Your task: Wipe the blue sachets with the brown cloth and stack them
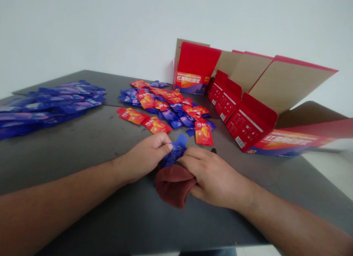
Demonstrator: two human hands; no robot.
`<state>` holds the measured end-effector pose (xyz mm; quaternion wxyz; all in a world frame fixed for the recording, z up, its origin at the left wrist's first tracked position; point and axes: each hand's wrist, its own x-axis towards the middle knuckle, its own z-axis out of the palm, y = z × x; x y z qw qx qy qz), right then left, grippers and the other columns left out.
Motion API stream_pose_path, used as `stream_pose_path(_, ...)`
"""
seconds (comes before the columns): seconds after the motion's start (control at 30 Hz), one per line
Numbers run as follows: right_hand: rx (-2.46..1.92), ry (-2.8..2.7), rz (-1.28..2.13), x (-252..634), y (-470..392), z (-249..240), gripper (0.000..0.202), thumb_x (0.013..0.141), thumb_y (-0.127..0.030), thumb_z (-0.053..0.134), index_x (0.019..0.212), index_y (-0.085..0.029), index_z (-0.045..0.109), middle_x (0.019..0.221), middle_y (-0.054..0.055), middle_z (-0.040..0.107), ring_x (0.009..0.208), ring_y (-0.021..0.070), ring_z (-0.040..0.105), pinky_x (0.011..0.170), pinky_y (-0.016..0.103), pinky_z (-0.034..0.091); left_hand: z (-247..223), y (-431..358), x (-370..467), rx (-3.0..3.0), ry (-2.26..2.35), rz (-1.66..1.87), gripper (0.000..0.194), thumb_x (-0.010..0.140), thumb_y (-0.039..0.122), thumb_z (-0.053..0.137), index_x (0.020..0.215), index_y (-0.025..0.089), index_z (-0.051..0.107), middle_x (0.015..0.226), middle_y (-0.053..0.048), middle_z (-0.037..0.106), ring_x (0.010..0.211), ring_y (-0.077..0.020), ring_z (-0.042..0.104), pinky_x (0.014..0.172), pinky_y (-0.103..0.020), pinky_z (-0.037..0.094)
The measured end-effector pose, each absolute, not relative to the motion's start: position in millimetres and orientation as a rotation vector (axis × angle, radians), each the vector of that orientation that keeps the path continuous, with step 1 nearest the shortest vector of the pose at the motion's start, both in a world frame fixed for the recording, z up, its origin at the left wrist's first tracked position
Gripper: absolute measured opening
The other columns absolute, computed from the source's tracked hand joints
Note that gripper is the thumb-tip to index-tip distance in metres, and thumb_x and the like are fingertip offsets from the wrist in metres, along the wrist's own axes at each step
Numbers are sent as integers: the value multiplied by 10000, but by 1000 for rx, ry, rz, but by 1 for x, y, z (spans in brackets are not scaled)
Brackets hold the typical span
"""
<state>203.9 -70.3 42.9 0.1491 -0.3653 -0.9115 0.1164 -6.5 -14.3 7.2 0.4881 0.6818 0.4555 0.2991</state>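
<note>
Near the middle of the dark table, my left hand [147, 153] pinches a blue packet [173, 153] between thumb and fingers. My right hand [211, 175] is closed round a reddish-brown cloth [175, 186], which bulges below its fingers. Its fingertips lie beside the right edge of the blue packet; whether they also grip it is hidden. Just beyond the hands lie red packets [156, 125], one of them [203, 133] upright in view at the right, in front of a mixed heap of red and blue packets [176, 112].
A large pile of blue packets [49, 107] covers the table's left side. Open red cartons [193, 74] stand at the back and right, flaps raised, the nearest [248, 125] by the table's right edge. A small dark object [213, 150] shows behind my right hand. A white wall is behind.
</note>
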Motion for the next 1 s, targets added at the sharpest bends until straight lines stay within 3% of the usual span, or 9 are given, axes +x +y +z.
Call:
stream_pose_path(0.1, -965, -2587, 381, 205, -71, 43, 215, 814, -125, 653, 1010, -191, 596, 990, 34, 617, 928, 190, 576, 784, 301, 464, 6, -13, -6, 1563, 1089, 748, 219, 928, 372, 578, 813, 189, 540, 670, 42, 502, 596, -104, 423, 538, -219, 349)
stream_pose_path(0.27, -1039, -2194, 512, 212, -64, 46, 123, 793, -167, 696, 838, -208, 589, 852, 12, 596, 803, 175, 575, 718, 305, 476, 8, -12, 2, 1076, 916, 879, 171, 882, 284, 629, 823, 191, 499, 684, 39, 497, 579, -102, 445, 555, -231, 396)
stream_pose_path(0.37, -1073, -1983, 782, 209, -64, 53, 105, 873, -279, 700, 939, -225, 639, 862, 15, 658, 782, 182, 626, 701, 313, 504, 12, -11, 6, 886, 810, 958, 127, 839, 174, 650, 836, 179, 523, 727, 19, 541, 629, -111, 518, 627, -244, 464)
stream_pose_path(0.57, -896, -1823, 1016, 208, -67, 57, 289, 868, -425, 755, 1057, -222, 671, 1013, 40, 713, 910, 214, 678, 809, 344, 553, 16, -16, 9, 780, 746, 826, 62, 852, 140, 641, 859, 174, 590, 676, 7, 569, 614, -127, 580, 652, -254, 533)
stream_pose_path(0.7, -811, -1833, 1088, 217, -65, 53, 585, 820, -506, 789, 1317, -248, 618, 1297, 70, 651, 1182, 254, 626, 1013, 376, 499, 25, -22, 3, 840, 834, 567, 41, 890, 194, 600, 929, 189, 586, 616, 12, 559, 469, -131, 540, 450, -240, 507)
stream_pose_path(0.8, -821, -1829, 1188, 222, -64, 52, 732, 776, -581, 803, 1394, -255, 584, 1328, 89, 637, 1213, 279, 618, 1025, 403, 501, 30, -24, -3, 886, 823, 394, 102, 924, 300, 570, 916, 199, 559, 579, 12, 549, 411, -146, 520, 352, -252, 479)
stream_pose_path(0.87, -824, -1814, 1300, 221, -62, 52, 672, 790, -539, 811, 1366, -256, 611, 1199, 70, 702, 1074, 252, 683, 931, 379, 556, 30, -23, -6, 897, 768, 333, 112, 927, 310, 559, 917, 199, 560, 565, 7, 553, 414, -151, 530, 342, -247, 480)
stream_pose_path(1.0, -797, -1729, 1619, 211, -63, 48, 347, 852, -350, 796, 1171, -242, 710, 972, 14, 759, 852, 188, 723, 746, 282, 598, 29, -23, -9, 901, 684, 232, 175, 909, 323, 587, 1032, 204, 624, 539, -6, 565, 421, -160, 542, 323, -217, 452)
